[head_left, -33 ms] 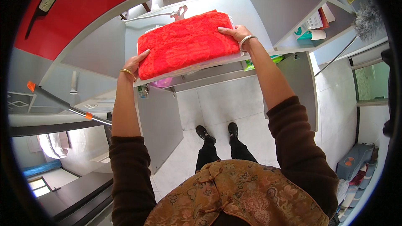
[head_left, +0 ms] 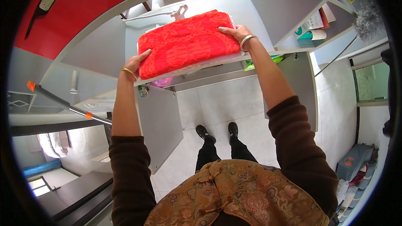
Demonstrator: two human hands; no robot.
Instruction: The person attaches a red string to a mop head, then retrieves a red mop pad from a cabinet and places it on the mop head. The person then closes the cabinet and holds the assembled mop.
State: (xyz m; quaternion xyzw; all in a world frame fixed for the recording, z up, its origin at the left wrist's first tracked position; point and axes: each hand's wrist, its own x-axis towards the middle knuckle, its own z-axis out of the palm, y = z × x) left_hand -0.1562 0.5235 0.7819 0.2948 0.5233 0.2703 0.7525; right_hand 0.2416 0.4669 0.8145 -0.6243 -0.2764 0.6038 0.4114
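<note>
A folded red cloth (head_left: 188, 44), plush like a towel or blanket, lies in a thick flat stack across the front of a grey-white shelf compartment (head_left: 130, 46). Beneath it a pale patterned layer (head_left: 209, 63) shows along the near edge. My left hand (head_left: 134, 63) grips the stack's left end, thumb on top and fingers hidden below. At the right end my right hand (head_left: 235, 34) does the same, its thumb pressed onto the red surface. A metal clamp-like piece (head_left: 180, 12) sits just behind the stack.
Two cabinet doors hang open below, one left (head_left: 157, 121) and one right (head_left: 299, 83). Between them are a pink bag (head_left: 162, 82) and a green packet (head_left: 277, 59). A grey duster (head_left: 368, 21) leans at the right; an orange-banded pole (head_left: 58, 98) slants at the left.
</note>
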